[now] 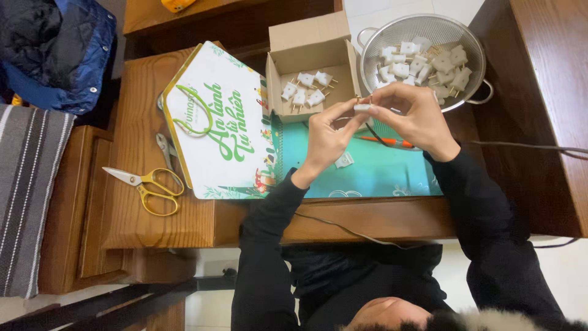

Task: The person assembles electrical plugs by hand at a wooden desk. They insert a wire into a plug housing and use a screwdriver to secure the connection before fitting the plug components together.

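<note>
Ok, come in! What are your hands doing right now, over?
Left hand and right hand both pinching one small white plug piece above the teal mat. Cardboard box and metal colander of plugs just beyond. Nothing blocking.

White plug, gold-handled scissors

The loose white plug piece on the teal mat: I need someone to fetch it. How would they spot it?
Find the teal mat on the wooden table. The white plug piece lies alone below the left hand; the others sit in the cardboard box or metal colander.
</note>
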